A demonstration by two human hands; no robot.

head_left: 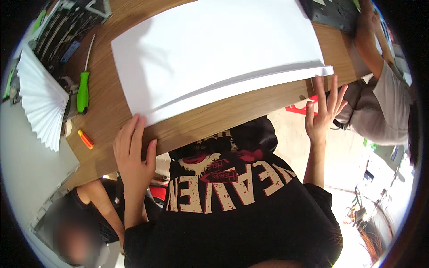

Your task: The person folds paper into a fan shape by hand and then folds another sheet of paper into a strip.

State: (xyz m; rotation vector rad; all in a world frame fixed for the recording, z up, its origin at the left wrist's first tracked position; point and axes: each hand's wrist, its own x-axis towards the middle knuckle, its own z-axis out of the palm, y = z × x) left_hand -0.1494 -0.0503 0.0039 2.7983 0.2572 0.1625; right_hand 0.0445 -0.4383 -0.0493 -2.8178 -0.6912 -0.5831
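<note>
A large sheet of white paper [223, 44] lies on the wooden table in front of me. Its near edge is folded up into a narrow strip [241, 82] that runs along the table's front side. My left hand [133, 143] rests with its fingertips at the near left corner of the sheet, fingers stretched out. By the right end of the folded strip is my right hand [324, 111], its fingers spread and its fingertips close to the paper; whether they touch it I cannot tell. Neither hand grips anything.
To the left lie a pleated white paper fan [42, 100], a green-handled screwdriver [83, 91] and a small orange-yellow object [85, 139]. A dark box [333, 13] stands at the back right. One person sits at the lower left; another person's arm [370, 42] reaches in at the right.
</note>
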